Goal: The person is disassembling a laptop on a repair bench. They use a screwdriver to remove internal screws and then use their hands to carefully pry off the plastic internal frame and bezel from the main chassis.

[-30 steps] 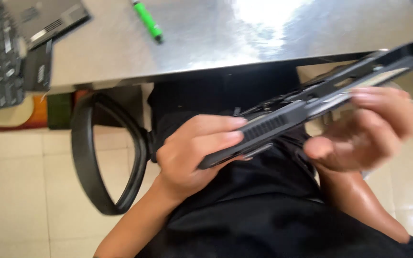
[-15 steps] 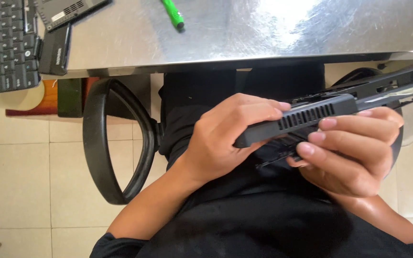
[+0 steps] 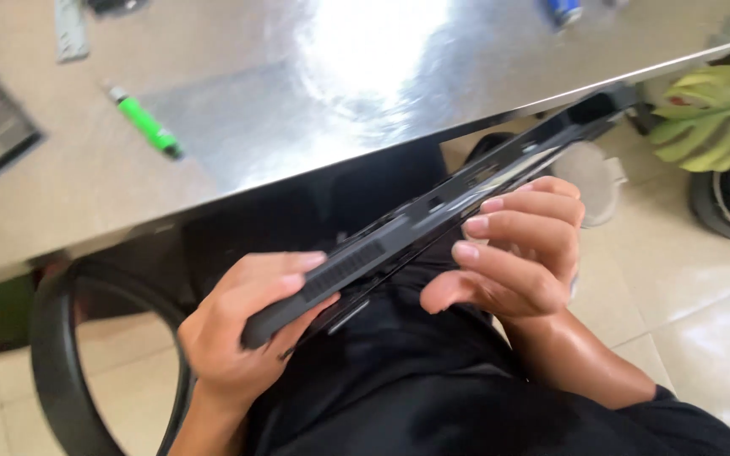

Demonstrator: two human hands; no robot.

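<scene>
Gripped edge-on by both hands: left hand (image 3: 238, 333) at 7 o'clock, right hand (image 3: 513, 253) at 3, fingers (image 3: 500, 226) curled around black laptop shell (image 3: 399, 241) below bench (image 3: 297, 110).

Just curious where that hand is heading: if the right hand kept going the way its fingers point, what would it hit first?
The right hand points left, fingers already on the black panel. Depth is unclear.
</scene>
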